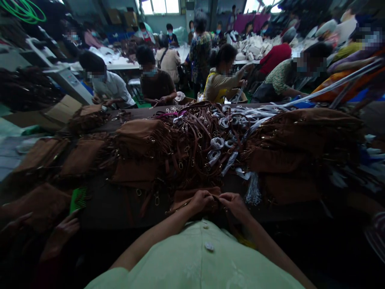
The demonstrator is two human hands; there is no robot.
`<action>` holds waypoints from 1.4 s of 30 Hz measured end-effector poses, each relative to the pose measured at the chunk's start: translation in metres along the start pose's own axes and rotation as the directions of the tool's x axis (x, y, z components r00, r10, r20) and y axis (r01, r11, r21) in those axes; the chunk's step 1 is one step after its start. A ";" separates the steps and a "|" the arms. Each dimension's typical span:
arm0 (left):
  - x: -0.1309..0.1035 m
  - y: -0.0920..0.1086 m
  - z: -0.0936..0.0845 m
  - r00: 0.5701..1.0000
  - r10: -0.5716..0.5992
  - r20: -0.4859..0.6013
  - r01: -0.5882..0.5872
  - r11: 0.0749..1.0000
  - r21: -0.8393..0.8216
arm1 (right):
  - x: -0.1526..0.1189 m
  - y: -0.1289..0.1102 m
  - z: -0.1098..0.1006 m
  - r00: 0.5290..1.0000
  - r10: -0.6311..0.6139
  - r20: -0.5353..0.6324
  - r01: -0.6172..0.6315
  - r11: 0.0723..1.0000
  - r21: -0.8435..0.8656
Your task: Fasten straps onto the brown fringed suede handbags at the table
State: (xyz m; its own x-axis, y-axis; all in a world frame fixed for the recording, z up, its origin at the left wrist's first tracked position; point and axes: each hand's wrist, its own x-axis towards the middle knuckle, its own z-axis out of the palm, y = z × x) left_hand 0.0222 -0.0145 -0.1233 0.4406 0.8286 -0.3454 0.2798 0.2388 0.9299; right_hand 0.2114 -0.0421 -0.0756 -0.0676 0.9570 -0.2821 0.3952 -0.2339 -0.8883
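Observation:
A brown bag (195, 195) lies at the near edge of the dark table, right in front of my body. My left hand (202, 200) pinches the bag's edge near its right end. Close beside it, my right hand (234, 204) is closed in a pinch at the same corner, on a small dark piece that I cannot make out clearly. Beyond the bag spreads a heap of brown straps (192, 140) with metal clasps, mixed with rolled straps in clear wrapping (217, 143).
Stacks of brown bags stand left (141, 132) and right (313, 132). At the lower left, another person's hand (61, 233) holds a green comb (78, 199). Several people sit across the table. A clear tassel-like bundle (253, 190) lies right of my hands.

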 end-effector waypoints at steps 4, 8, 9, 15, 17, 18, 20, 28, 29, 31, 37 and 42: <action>0.002 -0.006 0.000 0.999 0.033 0.019 -0.034 0.998 0.051 | -0.014 -0.014 0.030 0.999 -0.007 -0.041 0.000 0.985 -0.170; 0.000 -0.006 0.001 0.999 0.017 0.045 -0.020 0.997 0.069 | -0.013 -0.011 0.036 0.992 0.072 -0.106 -0.100 0.953 -0.287; 0.000 -0.007 0.001 0.999 0.013 0.044 -0.016 0.998 0.063 | -0.013 -0.010 0.037 0.990 0.083 -0.117 -0.116 0.944 -0.309; -0.001 -0.012 0.002 0.998 -0.001 0.059 0.004 0.999 -0.040 | -0.015 -0.004 0.049 0.967 0.143 -0.210 -0.213 0.908 -0.361; -0.001 -0.010 0.000 0.996 0.003 0.088 0.007 0.994 -0.113 | -0.017 -0.001 0.053 0.965 0.144 -0.217 -0.213 0.916 -0.339; -0.002 -0.009 -0.002 0.995 0.008 0.100 0.006 0.991 -0.136 | -0.017 0.001 0.054 0.967 0.136 -0.215 -0.201 0.927 -0.316; -0.004 -0.006 -0.005 0.994 0.017 0.112 -0.001 0.990 -0.141 | -0.020 0.004 0.055 0.973 0.111 -0.204 -0.164 0.951 -0.263; -0.008 -0.008 -0.002 0.996 0.049 0.079 -0.052 0.998 0.030 | -0.017 0.025 0.060 0.974 0.173 -0.148 -0.168 0.985 0.046; -0.008 -0.007 -0.002 0.995 0.060 0.080 -0.064 0.996 0.060 | -0.015 0.028 0.060 0.975 0.187 -0.118 -0.174 0.978 0.113; -0.009 -0.005 -0.002 0.994 0.068 0.091 -0.076 0.993 0.086 | -0.011 0.032 0.059 0.978 0.188 -0.087 -0.168 0.965 0.202; -0.006 -0.003 -0.003 0.995 0.049 0.084 -0.064 0.981 0.182 | -0.004 0.030 0.056 0.991 0.101 -0.087 -0.090 0.988 0.125; 0.009 -0.008 -0.006 0.987 0.052 0.153 -0.089 0.964 0.249 | 0.002 0.029 0.056 0.991 0.102 -0.090 -0.089 0.986 0.139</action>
State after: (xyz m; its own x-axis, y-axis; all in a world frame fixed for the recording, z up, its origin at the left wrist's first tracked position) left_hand 0.0189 -0.0059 -0.1336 0.5802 0.7524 -0.3120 0.4429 0.0301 0.8961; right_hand 0.1713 -0.0568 -0.1221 0.0557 0.9397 -0.3374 0.2689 -0.3396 -0.9013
